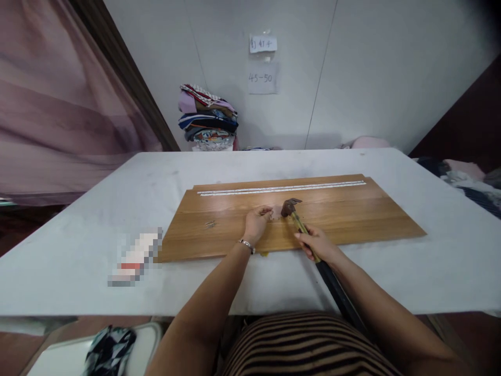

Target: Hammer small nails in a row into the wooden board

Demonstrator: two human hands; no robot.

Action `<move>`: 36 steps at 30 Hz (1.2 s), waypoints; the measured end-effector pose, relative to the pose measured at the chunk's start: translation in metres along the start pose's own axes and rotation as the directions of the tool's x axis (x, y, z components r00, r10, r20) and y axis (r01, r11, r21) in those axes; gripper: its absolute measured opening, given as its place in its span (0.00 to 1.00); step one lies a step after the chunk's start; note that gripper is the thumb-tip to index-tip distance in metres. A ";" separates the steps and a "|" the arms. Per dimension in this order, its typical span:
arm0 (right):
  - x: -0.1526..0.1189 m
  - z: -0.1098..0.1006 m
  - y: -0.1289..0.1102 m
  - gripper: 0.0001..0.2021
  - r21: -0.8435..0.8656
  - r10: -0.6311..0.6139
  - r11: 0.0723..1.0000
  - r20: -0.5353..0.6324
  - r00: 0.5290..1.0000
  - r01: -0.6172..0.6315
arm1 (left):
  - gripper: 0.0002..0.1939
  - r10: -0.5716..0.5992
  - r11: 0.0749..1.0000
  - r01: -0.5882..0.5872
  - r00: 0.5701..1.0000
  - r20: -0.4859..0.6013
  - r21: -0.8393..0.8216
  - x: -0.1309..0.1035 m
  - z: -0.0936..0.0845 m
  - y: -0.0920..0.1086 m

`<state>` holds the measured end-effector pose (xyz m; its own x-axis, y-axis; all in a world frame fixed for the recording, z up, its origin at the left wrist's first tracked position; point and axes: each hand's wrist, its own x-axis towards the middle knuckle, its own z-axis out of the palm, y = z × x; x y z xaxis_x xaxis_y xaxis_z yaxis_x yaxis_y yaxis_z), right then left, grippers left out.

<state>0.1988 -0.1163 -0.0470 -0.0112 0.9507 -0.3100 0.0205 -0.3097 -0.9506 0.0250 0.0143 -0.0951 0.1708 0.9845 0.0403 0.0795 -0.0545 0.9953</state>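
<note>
My right hand [316, 243] is wrapped round the yellow-and-black handle of a claw hammer [299, 224]. The hammer's rusty brown head is low over the middle of a wood-grain board [364, 214], just right of my left fingers; whether it touches the board I cannot tell. My left hand [257, 222] pinches thumb and fingertips together at the board, on what looks like a thin nail, mostly hidden by the fingers. Some small dark specks show on the board near those fingertips. To the left, a few loose nails [210, 224] lie on the board.
Two white measuring strips [282, 188] run along the board's far side. The board lies on a white-covered table [94, 209]. A blurred-out pale object [141, 250] is left of the board. Folded clothes [209, 117] are stacked behind the table, against the wall.
</note>
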 end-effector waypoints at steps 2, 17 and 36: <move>-0.001 -0.002 0.001 0.17 -0.002 0.006 1.000 -0.004 1.000 -0.006 | 0.08 0.000 1.000 0.000 1.000 -0.004 -0.006 0.002 0.004 -0.004; -0.003 -0.005 -0.001 0.19 0.000 0.038 0.999 0.005 0.999 -0.038 | 0.14 0.050 0.954 -0.056 0.998 0.028 0.294 0.000 0.002 -0.010; -0.008 0.002 -0.008 0.17 -0.008 0.001 1.000 0.036 0.999 -0.001 | 0.18 0.197 0.665 -0.226 0.972 0.124 0.712 -0.022 0.004 0.026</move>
<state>0.1963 -0.1213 -0.0374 -0.0471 0.9490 -0.3116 0.0283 -0.3106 -0.9501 0.0277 -0.0096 -0.0705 0.3034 0.9260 0.2248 0.7134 -0.3771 0.5907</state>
